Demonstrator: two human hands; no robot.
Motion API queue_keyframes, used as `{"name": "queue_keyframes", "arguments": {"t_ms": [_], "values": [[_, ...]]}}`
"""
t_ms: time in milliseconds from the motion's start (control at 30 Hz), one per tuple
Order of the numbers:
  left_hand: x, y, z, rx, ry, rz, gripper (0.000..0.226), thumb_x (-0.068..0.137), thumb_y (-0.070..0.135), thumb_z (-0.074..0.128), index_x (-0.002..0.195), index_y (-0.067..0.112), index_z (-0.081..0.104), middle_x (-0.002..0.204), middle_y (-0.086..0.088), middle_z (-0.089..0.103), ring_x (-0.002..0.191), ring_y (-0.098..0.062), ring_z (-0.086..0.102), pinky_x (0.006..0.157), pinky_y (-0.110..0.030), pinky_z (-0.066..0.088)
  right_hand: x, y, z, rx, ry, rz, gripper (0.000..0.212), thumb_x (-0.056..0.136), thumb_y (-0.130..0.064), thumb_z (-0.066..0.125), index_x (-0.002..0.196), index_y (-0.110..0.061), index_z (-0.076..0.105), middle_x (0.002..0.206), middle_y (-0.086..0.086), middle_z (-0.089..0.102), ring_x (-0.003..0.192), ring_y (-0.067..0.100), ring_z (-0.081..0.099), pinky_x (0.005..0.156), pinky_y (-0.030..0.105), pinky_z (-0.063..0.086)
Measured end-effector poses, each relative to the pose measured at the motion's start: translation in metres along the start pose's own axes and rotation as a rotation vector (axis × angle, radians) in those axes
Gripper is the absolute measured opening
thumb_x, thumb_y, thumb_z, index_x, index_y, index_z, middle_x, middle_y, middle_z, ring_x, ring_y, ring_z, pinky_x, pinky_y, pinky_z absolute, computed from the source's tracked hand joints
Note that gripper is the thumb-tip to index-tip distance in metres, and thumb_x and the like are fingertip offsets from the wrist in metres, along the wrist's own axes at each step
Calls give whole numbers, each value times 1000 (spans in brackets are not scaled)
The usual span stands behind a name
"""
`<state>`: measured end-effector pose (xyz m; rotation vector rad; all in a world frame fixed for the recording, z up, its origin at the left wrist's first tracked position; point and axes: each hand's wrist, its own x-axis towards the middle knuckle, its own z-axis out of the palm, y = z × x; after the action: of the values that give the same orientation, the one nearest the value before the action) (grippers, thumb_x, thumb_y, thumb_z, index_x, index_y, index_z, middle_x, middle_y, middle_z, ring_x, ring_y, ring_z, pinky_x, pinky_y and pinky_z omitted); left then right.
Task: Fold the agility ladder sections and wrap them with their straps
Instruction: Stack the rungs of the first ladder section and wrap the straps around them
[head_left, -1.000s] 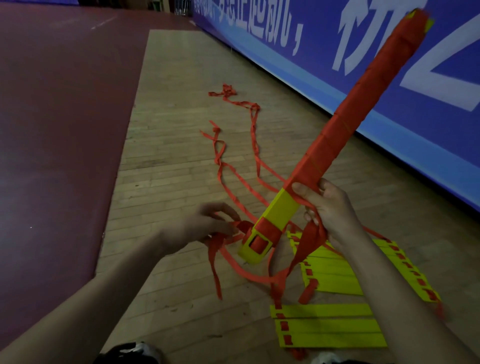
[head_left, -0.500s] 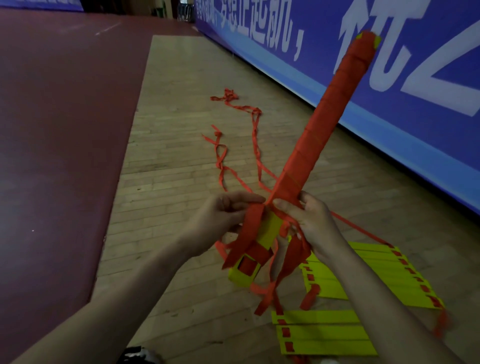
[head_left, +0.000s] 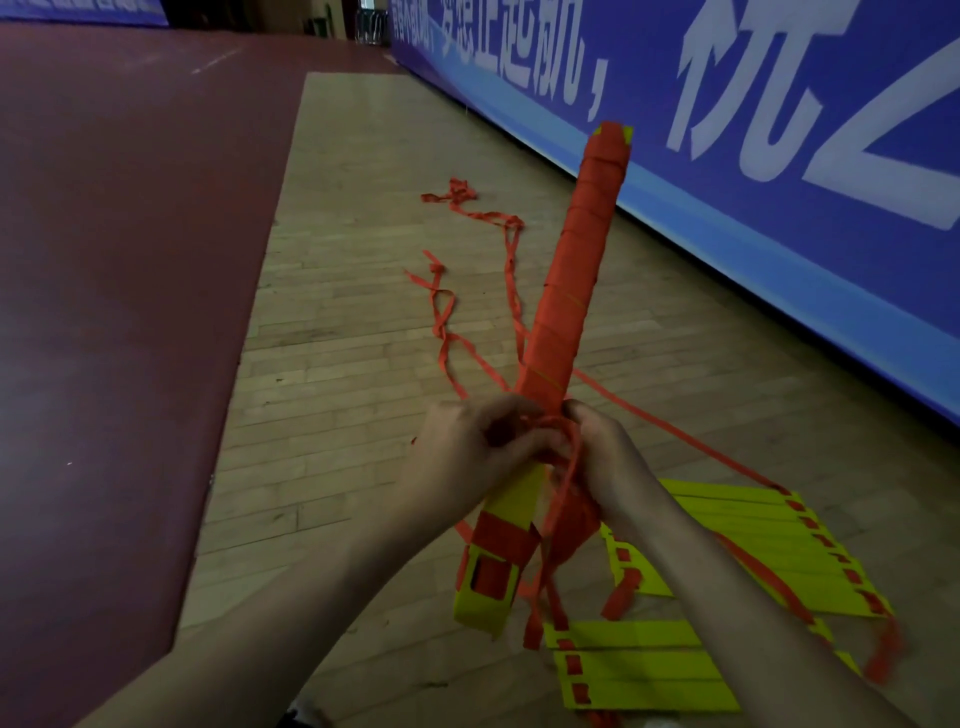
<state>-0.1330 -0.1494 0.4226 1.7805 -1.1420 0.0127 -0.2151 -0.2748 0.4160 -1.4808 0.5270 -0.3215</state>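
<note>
Bare left hand (head_left: 467, 454), bare right hand (head_left: 610, 460), forearms uncovered up to frame edge
</note>
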Motion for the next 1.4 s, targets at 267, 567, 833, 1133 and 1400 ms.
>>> {"name": "queue_keyframes", "arguments": {"t_ms": [267, 567, 833, 1133, 1400], "values": [[5, -1, 1, -513, -5, -229, 31, 67, 18, 81, 97, 27, 74, 93, -1, 47, 83, -9, 50, 77, -31, 47, -7, -13, 1, 134, -31, 5, 10, 95, -6, 49, 94, -15, 54, 38, -7, 44, 26, 3, 30, 33, 17, 24], [1, 21, -7, -746, -460, -769, 29, 80, 40, 68, 90, 13, 70, 87, -12, 71, 64, -27, 63, 57, -31, 55, -12, -28, -3, 358, -121, 59, 14, 93, -9, 40, 96, -11, 53, 45, -4, 58, 22, 7, 36, 33, 12, 27], [0, 5, -5, -431, -438, -621, 27, 81, 24, 75, 96, 3, 69, 71, -7, 63, 60, -22, 58, 55, -29, 50, -9, -23, -35, -143, -157, 6, 27, 66, -24, 74, 88, -8, 72, 77, 3, 74, 64, 10, 67, 59, 20, 53], [-6, 4, 10, -143, -277, -476, 25, 86, 33, 69, 85, 8, 70, 72, -14, 70, 49, -16, 62, 44, -27, 49, -26, -38, -42, -152, -217, 36, 7, 85, -11, 65, 79, -12, 60, 48, -1, 57, 31, 1, 45, 32, 12, 31], [-6, 16, 17, -502, -194, -728, 28, 88, 27, 66, 83, 0, 68, 73, -18, 67, 56, -26, 60, 53, -31, 52, -23, -29, -32, -284, -177, 44, 30, 86, -26, 66, 61, -13, 58, 34, -8, 43, 28, 3, 38, 34, 16, 28]]}}
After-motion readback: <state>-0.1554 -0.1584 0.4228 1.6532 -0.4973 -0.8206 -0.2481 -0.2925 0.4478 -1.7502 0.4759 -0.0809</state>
